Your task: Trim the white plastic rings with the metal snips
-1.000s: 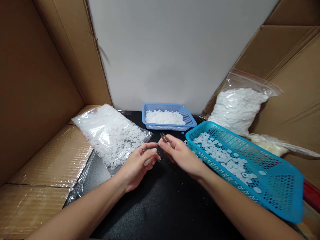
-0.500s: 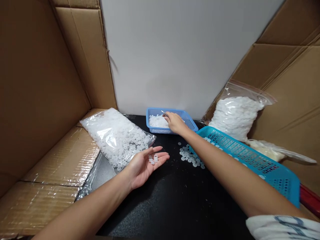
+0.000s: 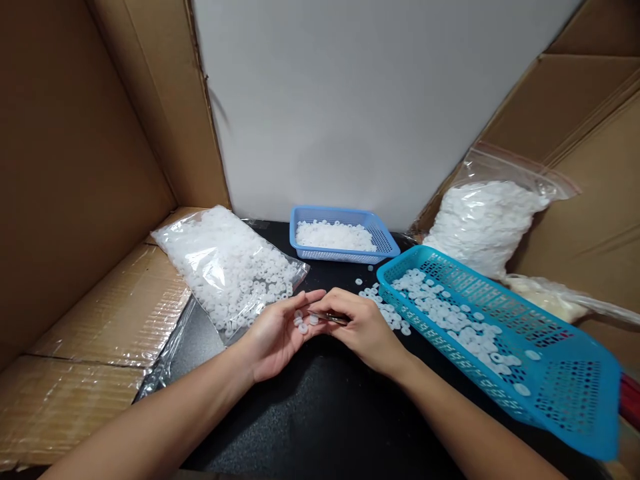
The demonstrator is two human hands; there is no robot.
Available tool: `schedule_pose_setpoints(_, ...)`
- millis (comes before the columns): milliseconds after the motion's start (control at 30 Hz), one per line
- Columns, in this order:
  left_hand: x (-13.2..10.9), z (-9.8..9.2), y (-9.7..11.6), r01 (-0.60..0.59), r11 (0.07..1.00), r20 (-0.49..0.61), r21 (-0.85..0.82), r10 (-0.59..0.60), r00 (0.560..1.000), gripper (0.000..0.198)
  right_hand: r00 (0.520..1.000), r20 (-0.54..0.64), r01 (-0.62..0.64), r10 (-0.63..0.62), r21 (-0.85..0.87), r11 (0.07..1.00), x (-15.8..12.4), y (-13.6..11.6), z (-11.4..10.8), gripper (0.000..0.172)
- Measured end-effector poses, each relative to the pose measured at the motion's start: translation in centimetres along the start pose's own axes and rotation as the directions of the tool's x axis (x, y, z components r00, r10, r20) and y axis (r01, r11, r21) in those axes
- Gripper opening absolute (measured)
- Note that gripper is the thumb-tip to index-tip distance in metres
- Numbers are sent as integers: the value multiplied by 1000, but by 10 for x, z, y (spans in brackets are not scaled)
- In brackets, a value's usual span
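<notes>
Palm up and cupped, my left hand [image 3: 280,337] holds several small white plastic rings [image 3: 303,327] on its fingers. My right hand [image 3: 365,327] is closed around a slim metal tool [image 3: 330,318] that looks like tweezers. The tool's tip is at the rings in my left palm, and my right fingers hide part of it. Behind both hands stands a blue basket [image 3: 345,255] with a heap of white rings [image 3: 335,235]. To the right, a turquoise basket [image 3: 575,433] holds more rings [image 3: 465,327], and loose rings [image 3: 387,310] lie beside it.
A clear bag of white rings [image 3: 225,267] lies at the left. At the right are a bag of white pieces [image 3: 485,220] and a bag of cream-coloured contents [image 3: 545,297]. Cardboard walls [image 3: 75,133] and a white panel [image 3: 350,100] enclose the black table [image 3: 300,427].
My right hand has come back from the blue basket to my left palm, bringing the metal tool to the rings there. The left hand stays palm up. The view has shifted slightly.
</notes>
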State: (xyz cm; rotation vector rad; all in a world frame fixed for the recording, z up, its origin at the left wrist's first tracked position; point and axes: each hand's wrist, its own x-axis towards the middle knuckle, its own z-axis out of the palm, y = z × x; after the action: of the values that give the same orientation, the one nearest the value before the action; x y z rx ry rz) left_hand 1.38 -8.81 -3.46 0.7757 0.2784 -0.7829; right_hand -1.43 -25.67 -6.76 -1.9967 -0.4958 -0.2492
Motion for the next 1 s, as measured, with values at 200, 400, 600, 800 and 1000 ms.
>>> schedule_pose_setpoints(200,0,-6,-6,-14,993,135,119,-2,991,22,975,-75,-181,210,282,942,-8,-4,-11,27)
schedule_pose_setpoints(400,0,-5,-7,-32,976,212,215,-14,977,32,974,-224,-4,36,141,990,-10,-13,-16,20)
schedule_pose_setpoints(600,-1,-4,-6,-27,963,192,268,-25,981,33,982,-190,11,23,177,984,-11,-16,-15,25)
schedule_pose_setpoints(800,-3,-6,-7,-41,953,194,300,-19,981,37,980,-196,63,-27,180,982,-13,-17,-12,19)
schedule_pose_setpoints(1000,-5,-5,-7,-55,932,271,357,-47,962,41,987,-155,4,40,274,962,-15,-16,-11,19)
